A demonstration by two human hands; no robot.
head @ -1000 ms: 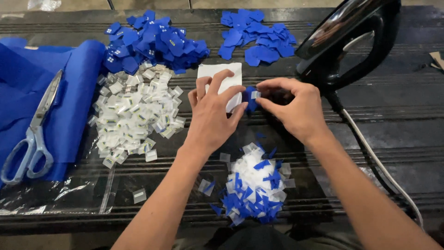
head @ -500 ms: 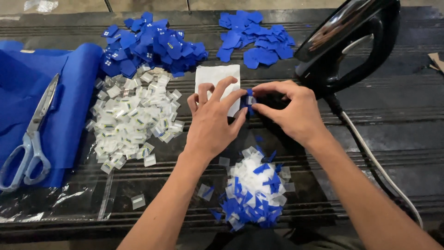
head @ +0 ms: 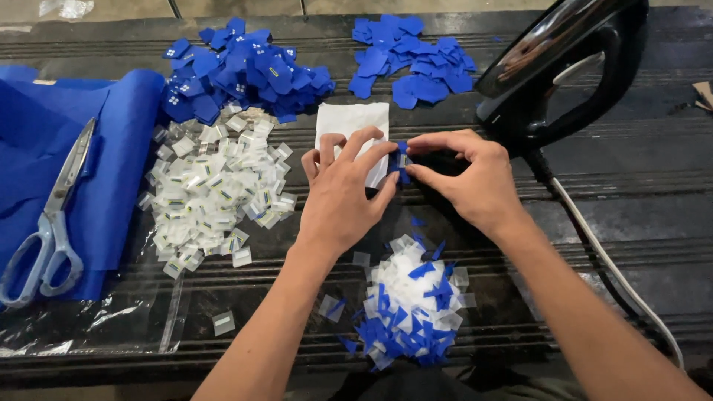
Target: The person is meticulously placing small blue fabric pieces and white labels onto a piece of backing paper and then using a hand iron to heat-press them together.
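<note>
My left hand (head: pixel 343 194) and my right hand (head: pixel 466 178) meet at the middle of the dark table, fingertips pinching one small blue fabric piece (head: pixel 401 162) with a white mark on it. Under my left fingers lies a white cloth square (head: pixel 351 121). Close to me sits a heap of white and blue scraps (head: pixel 410 304). A pile of small white labels (head: pixel 210 191) lies left of my left hand.
A black iron (head: pixel 564 67) stands at the right, its white cord (head: pixel 624 275) trailing toward me. Two piles of blue patches (head: pixel 241 70) (head: pixel 412 63) lie at the back. Scissors (head: pixel 48 226) rest on folded blue fabric (head: pixel 111 171) at the left, above a clear plastic bag (head: pixel 96 319).
Both hands have shifted slightly, still working the same small blue piece between the fingertips. The piles and the iron have stayed put.
</note>
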